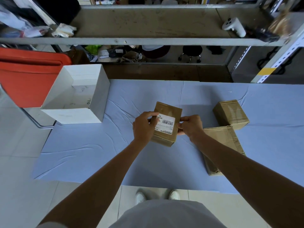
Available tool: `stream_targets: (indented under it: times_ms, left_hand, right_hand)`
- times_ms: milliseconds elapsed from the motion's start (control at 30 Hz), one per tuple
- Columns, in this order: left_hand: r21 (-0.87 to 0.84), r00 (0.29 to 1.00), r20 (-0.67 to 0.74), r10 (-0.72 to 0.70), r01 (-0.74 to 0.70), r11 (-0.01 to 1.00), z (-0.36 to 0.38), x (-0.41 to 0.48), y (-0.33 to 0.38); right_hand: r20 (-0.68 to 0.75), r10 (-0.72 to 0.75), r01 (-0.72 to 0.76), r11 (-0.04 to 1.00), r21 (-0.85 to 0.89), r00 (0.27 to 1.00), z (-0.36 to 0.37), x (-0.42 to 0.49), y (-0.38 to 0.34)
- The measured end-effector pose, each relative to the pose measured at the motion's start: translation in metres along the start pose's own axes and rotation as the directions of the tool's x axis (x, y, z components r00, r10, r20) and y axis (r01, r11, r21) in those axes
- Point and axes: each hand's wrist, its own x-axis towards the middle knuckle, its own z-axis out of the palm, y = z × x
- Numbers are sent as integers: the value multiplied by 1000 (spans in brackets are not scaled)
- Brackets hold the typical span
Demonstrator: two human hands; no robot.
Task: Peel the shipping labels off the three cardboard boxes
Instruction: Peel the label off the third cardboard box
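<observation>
The left hand [144,127] and right hand [190,125] grasp 1 box [167,111] (its label [167,125] lies flat), and a hasty pull could tear it.

arms [98,175]: bare all the way down to the sleeve
sleeve [49,225]: short, light grey, just peeking in at the bottom left
clothing [164,214]: plain pale grey fabric, kinda loose
shoes [140,197]: white, rounded toes

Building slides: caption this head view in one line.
Left hand and right hand grip a labelled cardboard box over a blue cloth; two other boxes lie right.
</observation>
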Motion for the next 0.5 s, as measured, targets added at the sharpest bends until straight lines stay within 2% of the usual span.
stream_targets:
  times_ms: [400, 500]
  left_hand:
    - [79, 999, 47, 15, -19, 997, -2, -8, 0]
    - [51, 1000, 27, 12, -14, 999, -4, -5, 1]
  right_hand:
    - [14, -10, 10, 999, -42, 1000, -1, -5, -1]
    - [9, -19, 19, 998, -57, 1000, -2, -5, -1]
